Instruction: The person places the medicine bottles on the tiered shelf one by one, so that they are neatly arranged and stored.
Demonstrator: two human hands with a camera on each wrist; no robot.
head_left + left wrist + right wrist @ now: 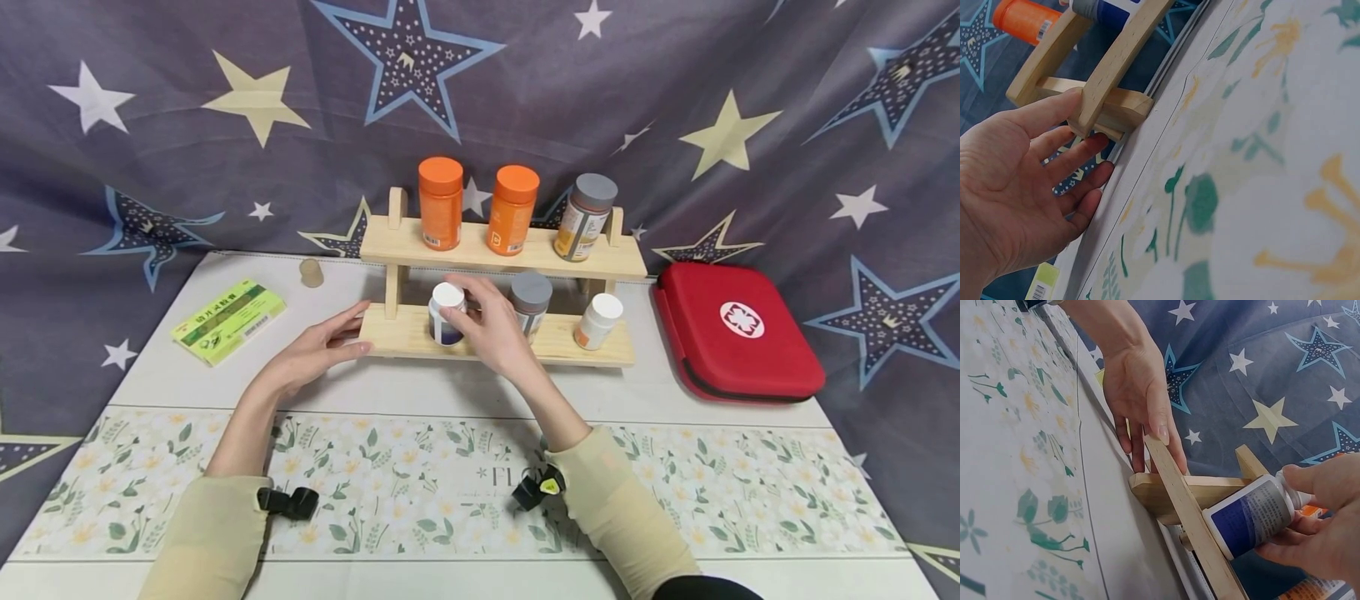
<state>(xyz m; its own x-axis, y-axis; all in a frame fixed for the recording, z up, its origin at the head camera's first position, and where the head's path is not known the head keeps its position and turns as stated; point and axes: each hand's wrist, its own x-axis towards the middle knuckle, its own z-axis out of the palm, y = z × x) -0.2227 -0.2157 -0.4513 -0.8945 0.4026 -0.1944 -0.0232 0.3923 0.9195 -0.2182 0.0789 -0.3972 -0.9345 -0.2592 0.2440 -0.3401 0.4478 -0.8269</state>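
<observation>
A two-tier wooden display rack [562, 342] stands on the table. My right hand [495, 325] holds a white pill bottle [447, 327] with a dark blue label by its cap, thumb on one side and fingers on the other. In the right wrist view the base of this bottle [1250, 515] meets the lower board. At the rack's left end, my left hand [315, 354] grips the lower board's end, thumb at the front corner and fingertips round the side, as the left wrist view of the hand [1041, 169] shows. A grey-capped bottle [531, 293] and a small white bottle [598, 321] share the lower board.
Two orange bottles [441, 204] and a grey-capped bottle [585, 218] stand on the top board [465, 246]. To the left lie a green medicine box [228, 322] and a small cork-like stopper [311, 272]. A red first-aid case [738, 333] is at the right.
</observation>
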